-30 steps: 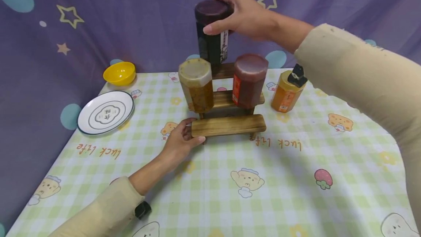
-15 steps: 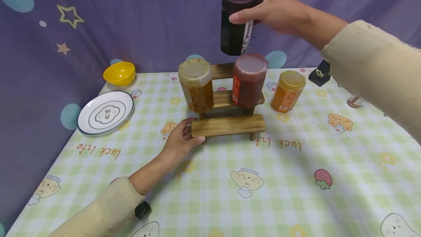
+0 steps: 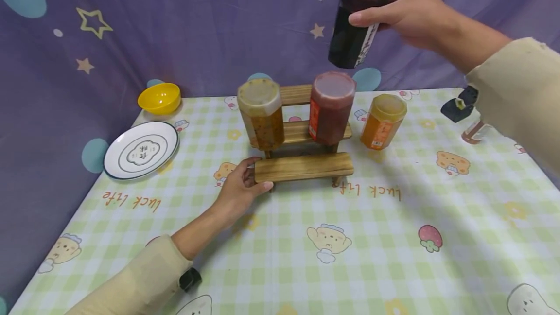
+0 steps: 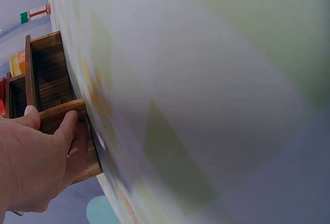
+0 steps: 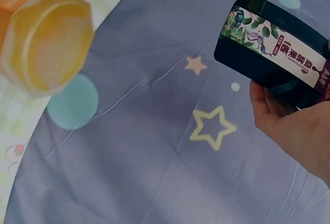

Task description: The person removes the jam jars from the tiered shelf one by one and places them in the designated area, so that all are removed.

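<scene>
High above the table, my right hand (image 3: 411, 8) grips a dark jar (image 3: 354, 26) near its purple lid, the jar tilted slightly. Its white label with leaves shows in the right wrist view. My left hand (image 3: 238, 191) holds the left end of the lowest step of a wooden stepped rack (image 3: 304, 166), thumb in front and fingers behind. On the middle step stand a jar with amber contents (image 3: 264, 120) at the left and a red jar (image 3: 332, 111) at the right. The top step, partly hidden by these jars, bears no visible jar.
A yellow-orange jar (image 3: 382, 123) stands on the checked tablecloth right of the rack. Farther right, a small bottle (image 3: 473, 134) is partly hidden by the right sleeve. A white plate (image 3: 141, 150) and a yellow bowl (image 3: 159, 98) sit at the left. A purple curtain hangs behind.
My right hand has lifted the dark jar off the rack's top step and carried it up and to the right, tilting it. My left hand has stayed on the rack.
</scene>
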A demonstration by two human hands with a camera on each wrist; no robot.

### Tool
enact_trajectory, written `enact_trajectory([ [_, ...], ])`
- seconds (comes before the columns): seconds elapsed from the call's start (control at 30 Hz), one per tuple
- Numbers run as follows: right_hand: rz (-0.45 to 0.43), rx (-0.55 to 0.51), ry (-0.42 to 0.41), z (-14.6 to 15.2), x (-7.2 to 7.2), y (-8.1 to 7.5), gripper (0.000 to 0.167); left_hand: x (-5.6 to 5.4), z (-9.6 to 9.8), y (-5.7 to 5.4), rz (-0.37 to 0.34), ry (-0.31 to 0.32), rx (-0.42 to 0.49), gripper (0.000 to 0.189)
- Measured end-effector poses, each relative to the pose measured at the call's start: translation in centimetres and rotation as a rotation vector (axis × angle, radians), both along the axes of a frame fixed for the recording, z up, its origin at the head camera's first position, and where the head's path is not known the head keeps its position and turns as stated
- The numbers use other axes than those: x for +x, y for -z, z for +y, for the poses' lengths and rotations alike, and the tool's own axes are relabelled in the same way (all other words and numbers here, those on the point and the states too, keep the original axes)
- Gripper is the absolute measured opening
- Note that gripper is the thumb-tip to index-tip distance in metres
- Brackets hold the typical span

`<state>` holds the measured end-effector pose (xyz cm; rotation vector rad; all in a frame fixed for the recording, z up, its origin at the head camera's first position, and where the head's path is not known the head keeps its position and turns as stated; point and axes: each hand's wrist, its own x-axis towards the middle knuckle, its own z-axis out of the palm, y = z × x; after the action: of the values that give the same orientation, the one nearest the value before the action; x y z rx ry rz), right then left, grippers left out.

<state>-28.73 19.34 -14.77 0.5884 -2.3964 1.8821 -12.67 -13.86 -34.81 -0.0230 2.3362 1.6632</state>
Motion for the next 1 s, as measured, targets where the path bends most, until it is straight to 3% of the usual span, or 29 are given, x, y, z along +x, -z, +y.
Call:
enact_trajectory([
  [0.3, -0.023, -0.052, 0.018, 2.6, 0.4, 0.5, 0.048, 0.2, 0.0, -0.3, 0.004, -0.009, -0.014, 0.068],
  [0.47, -0.051, -0.130, -0.002, 3.6, 0.7, 0.9, 0.048, 0.2, 0.0, -0.3, 0.004, -0.006, -0.013, 0.068],
  [1.0, -0.065, -0.018, 0.094, 7.0, 1.8, 1.4, 0.047, 0.2, -0.1, -0.3, -0.006, -0.013, -0.022, 0.069],
])
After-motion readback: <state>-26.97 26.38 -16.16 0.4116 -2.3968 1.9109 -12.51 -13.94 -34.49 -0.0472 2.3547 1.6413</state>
